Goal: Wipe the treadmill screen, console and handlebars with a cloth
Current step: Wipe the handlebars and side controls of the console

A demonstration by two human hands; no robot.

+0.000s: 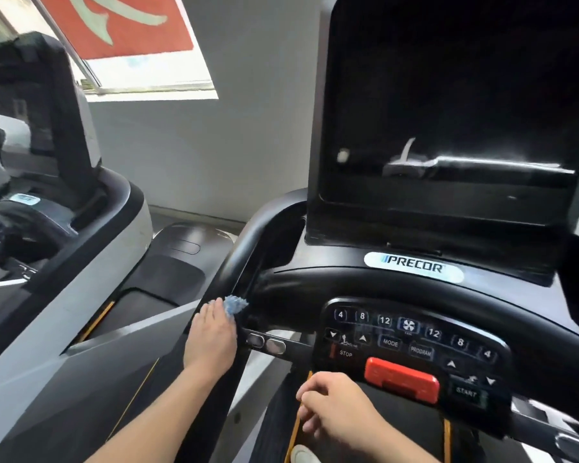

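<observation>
My left hand (211, 339) wraps around the left black handlebar (244, 259) of the treadmill and holds a small blue cloth (234, 304) against it; only a tuft of cloth shows past my fingertips. My right hand (335, 409) hovers with loosely curled fingers below the console's button panel (411, 342), holding nothing. The dark screen (455, 105) rises above the console (411, 267), which carries a PRECOR badge. A red stop clip (401, 379) sits at the panel's lower middle.
A second treadmill (47, 202) stands close on the left, with a narrow gap between the machines. A grey wall and a bright window (147, 61) lie behind. The treadmill belt and a shoe (303, 456) show below my hands.
</observation>
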